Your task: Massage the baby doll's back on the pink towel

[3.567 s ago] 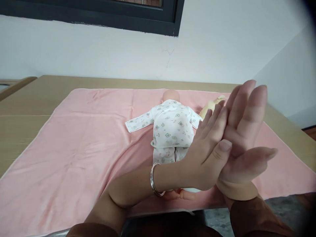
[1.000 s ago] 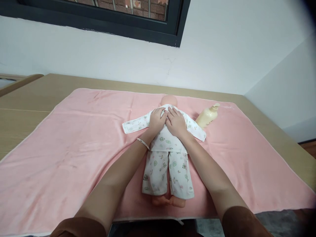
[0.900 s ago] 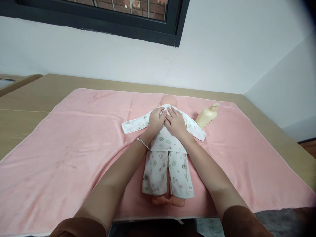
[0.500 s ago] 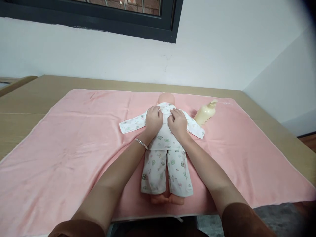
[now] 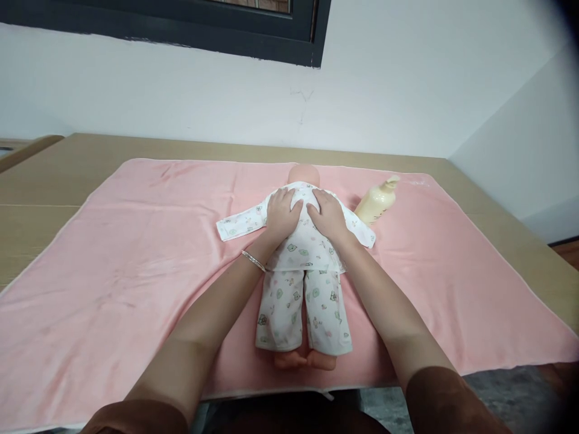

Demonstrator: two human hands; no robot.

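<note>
Baby doll point(image 5: 303, 256): bald, dressed in white pyjamas point(image 5: 326, 310) with small green and pink prints, lying arms outspread on the pink blanket point(image 5: 131, 277).
My left hand point(image 5: 283, 214): laid flat on its torso, unclenched.
My right hand point(image 5: 329, 216): the same, alongside.
Pump bottle point(image 5: 376, 203): cream-coloured, near the sleeve on my right; I can't tell its contents.

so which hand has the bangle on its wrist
The left hand, resting on the doll: a silver bangle circles its wrist, while the right hand has a bare wrist.
</note>
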